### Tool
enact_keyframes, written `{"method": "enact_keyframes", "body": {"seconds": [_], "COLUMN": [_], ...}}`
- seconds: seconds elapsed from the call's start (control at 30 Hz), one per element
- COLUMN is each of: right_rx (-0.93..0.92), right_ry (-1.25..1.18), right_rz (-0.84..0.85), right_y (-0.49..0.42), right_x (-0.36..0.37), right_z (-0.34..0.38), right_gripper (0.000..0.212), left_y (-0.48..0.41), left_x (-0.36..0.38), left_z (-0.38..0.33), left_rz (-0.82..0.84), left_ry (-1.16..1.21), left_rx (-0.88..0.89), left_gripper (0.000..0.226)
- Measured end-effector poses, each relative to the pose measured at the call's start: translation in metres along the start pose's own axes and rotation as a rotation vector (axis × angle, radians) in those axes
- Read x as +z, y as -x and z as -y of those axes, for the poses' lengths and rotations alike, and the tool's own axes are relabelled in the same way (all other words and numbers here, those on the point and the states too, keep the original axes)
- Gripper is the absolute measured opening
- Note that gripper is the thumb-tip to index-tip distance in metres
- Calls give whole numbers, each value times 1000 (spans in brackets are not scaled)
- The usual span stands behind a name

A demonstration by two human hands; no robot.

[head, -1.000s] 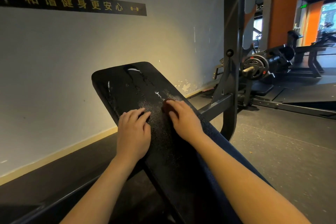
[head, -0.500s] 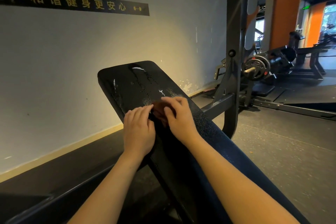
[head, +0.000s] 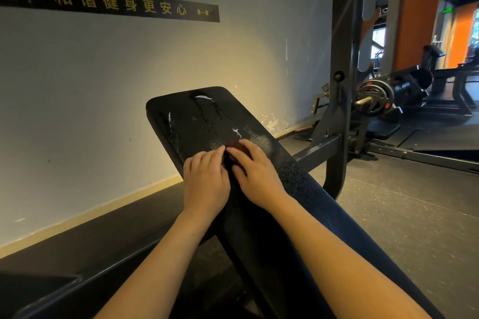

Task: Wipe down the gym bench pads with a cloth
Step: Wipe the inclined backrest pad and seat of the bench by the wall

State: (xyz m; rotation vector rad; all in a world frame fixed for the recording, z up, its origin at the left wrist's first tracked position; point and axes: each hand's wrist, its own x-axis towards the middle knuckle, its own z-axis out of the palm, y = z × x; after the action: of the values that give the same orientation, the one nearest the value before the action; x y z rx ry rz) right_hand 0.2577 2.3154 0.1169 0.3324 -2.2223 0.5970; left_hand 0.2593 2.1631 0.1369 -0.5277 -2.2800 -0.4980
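Bench pad: the black padded bench pad (head: 305, 181) sloped upward away from the person toward the pale wall (head: 108, 80), its rounded top end near the middle of the view.

Pad surface: wet streaks (head: 207, 111) and small shining drops ran down the upper part, above the hands.

Cloth: a small reddish-brown cloth (head: 233, 143) lay on the pad about halfway up, mostly covered by the right hand, with only a dark red patch showing past the fingertips.

Right hand: the right hand (head: 255, 176) sat palm down on the cloth, fingers (head: 245, 149) curled over it and the thumb tucked in at its near side, grasping it against the pad.

Left hand: the left hand (head: 206, 179) rested just beside the right, on the pad's left half, fingers loosely bent and released, their tips at the cloth's left edge; whether they touched the cloth could not be told.

Forearms: both were bare and reached in from the lower edge.

Wall sign: a black strip with yellow characters (head: 111, 4) ran high along the wall.

Rack: a dark steel upright (head: 342, 59) stood right of the pad, a weight plate (head: 374, 97) behind it.

Floor: dark speckled rubber floor (head: 401, 210) lay to the right.
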Motion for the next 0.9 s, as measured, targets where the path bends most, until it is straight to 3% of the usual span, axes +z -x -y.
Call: {"method": "enact_keyframes", "body": {"seconds": [0.17,0.37,0.67,0.77,0.9], "right_rx": [175,546,157,206,472], "right_ry": [-24,-67,-102,-31,3], "right_rz": [-31,-72,-50,-64,-89], "right_y": [-11,-21,2,-6,-13], "right_x": [-1,-25,-1,-8,-26], "right_z": [-30,-62,1,-17,-40], "right_gripper": [44,43,39,40,43], "left_y": [-11,-6,-3,-3,4], "left_x": [7,10,9,9,8], "left_z": [-15,-8,-9,-7,-7], "left_rz": [104,28,53,43,22], "left_ry": [-108,-18,-74,-77,-36], "left_rx": [88,24,33,28,-6], "left_gripper": [45,41,43,42,40]}}
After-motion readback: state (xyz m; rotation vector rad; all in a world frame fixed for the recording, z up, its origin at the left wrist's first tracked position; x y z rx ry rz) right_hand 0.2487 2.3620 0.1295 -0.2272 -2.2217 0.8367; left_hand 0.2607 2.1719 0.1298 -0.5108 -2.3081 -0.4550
